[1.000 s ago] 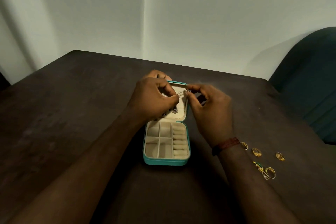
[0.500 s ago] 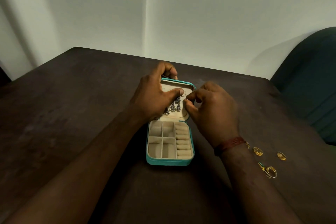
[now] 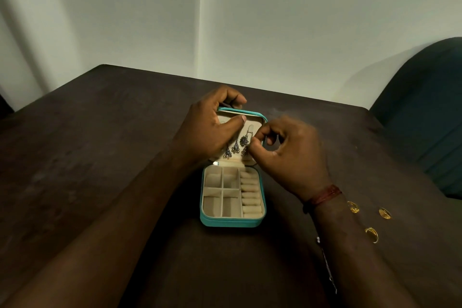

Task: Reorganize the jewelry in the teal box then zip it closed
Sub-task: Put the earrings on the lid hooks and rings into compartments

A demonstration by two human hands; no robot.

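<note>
**Head view: hanging earrings in the lid.** The teal box (image 3: 232, 223) lies open at the middle of the dark bench (image 3: 100, 157), its lid (image 3: 240, 112) raised upright at the far side. The left hand (image 3: 207, 130) grips the lid, fingers curled over the top edge and thumb pressed on the pale lining. The right hand (image 3: 292, 155), somewhat blurred, has thumb and forefinger closed in a pinch at the rightmost of the silver drop earrings (image 3: 235, 147) hung in a row on the lid's inner panel.

The step in hand is judged to be the seating of that earring on the panel. The next move probably calls for a fine release without dislodging its neighbours, then a reach to the gold rings (image 3: 385, 213) lying well apart on the bench to the right.

Materials: the box shell is smooth and teal with rounded corners. Its tray is lined in cream velvet-like fabric, divided into four square compartments (image 3: 221, 192) beside a column of soft ring rolls (image 3: 251, 195), all vacant. The earrings are dark filigree with small dangling beads. A thin chain (image 3: 327, 265) lies beside the right forearm.
</note>
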